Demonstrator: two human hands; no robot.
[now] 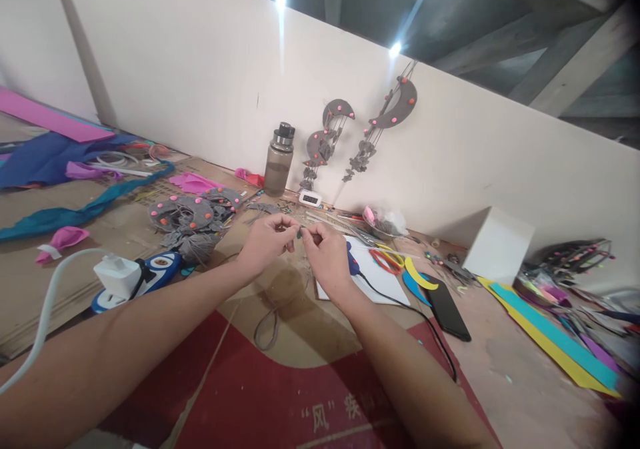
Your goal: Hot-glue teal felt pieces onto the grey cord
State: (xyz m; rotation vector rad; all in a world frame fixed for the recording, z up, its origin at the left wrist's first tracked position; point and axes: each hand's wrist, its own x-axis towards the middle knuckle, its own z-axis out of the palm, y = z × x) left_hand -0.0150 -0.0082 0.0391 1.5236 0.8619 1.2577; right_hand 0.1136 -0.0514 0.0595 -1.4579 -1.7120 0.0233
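Observation:
Both hands are raised over the middle of the table, fingertips almost meeting. My left hand (267, 246) is closed in a pinch, and so is my right hand (327, 256). Between their fingertips is a small dark greenish piece (299, 233), too small and too covered to name. A loop of grey cord (267, 329) lies on the cardboard (300, 352) below my hands. Left of them sits a bundle of grey felt crescents with pink and orange dots (183, 214). A blue tool (353, 260) with a black cable rests on white paper (385, 282) beside my right wrist.
A power strip (165, 262) with a white charger (119, 278) stands left. At the back are a bottle (279, 162) and a small digital clock (310, 198). Grey moon decorations (400, 106) hang on the board. A black phone (447, 309) and scissors (390, 257) lie right.

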